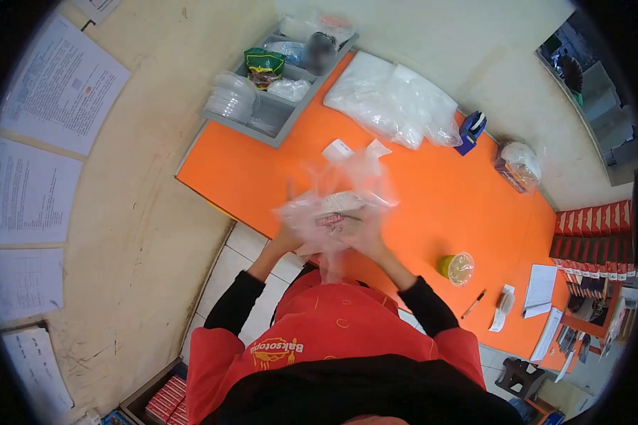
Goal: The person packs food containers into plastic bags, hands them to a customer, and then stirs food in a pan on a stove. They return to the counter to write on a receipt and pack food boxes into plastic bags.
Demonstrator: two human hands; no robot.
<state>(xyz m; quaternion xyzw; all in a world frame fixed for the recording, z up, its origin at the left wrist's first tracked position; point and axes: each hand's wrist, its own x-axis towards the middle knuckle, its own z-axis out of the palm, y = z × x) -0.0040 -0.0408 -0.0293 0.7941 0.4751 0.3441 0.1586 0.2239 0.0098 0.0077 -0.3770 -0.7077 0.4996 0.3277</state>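
Note:
A clear plastic bag [365, 185] is between my hands at the edge of the orange table [432, 205], blurred by motion. Inside or behind it shows a pale package [340, 205] with red print. My left hand [288, 235] is at the bag's left side, its fingers hidden by the plastic. On the right side my right hand [367, 237] is against the package, its fingers smeared and partly covered. White paper slips [338, 151] lie just beyond the bag.
A grey divided tray [280, 113] holds plastic lids and packets. Along the wall are stacked plastic bags [393, 99], a blue tape dispenser [471, 132] and a box [517, 168]. A cup [457, 269], a pen [473, 304] and papers [539, 290] lie to the right.

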